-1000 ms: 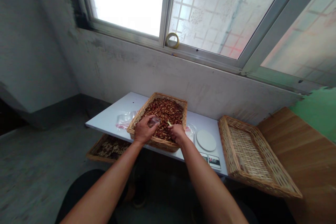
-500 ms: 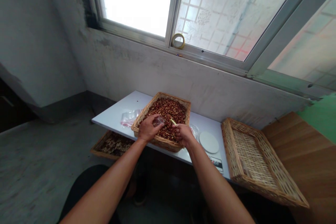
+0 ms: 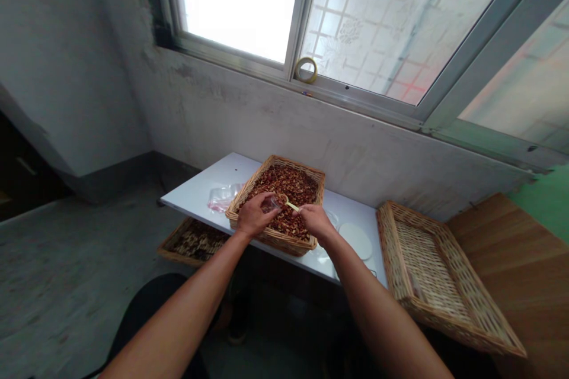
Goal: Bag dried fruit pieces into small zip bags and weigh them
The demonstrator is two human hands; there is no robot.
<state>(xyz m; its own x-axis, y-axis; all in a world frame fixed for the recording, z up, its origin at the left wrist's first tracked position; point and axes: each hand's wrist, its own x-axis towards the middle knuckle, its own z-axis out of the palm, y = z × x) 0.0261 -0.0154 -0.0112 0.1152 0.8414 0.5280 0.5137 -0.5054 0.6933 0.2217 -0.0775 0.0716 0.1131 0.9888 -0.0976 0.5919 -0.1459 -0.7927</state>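
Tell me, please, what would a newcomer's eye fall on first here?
Probably the bright window at the top comes first. Below it, a wicker basket of reddish-brown pieces stands on the white table. Over the basket, the left hand holds a clear item and the right hand a pale spoon.

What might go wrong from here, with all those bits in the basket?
The right hand holds a pale spoon close to the clear plastic item in the left hand, so a bump there might scatter loose pieces. The wicker basket of reddish-brown pieces sits near the front edge of the table; a knock could perhaps tip it.
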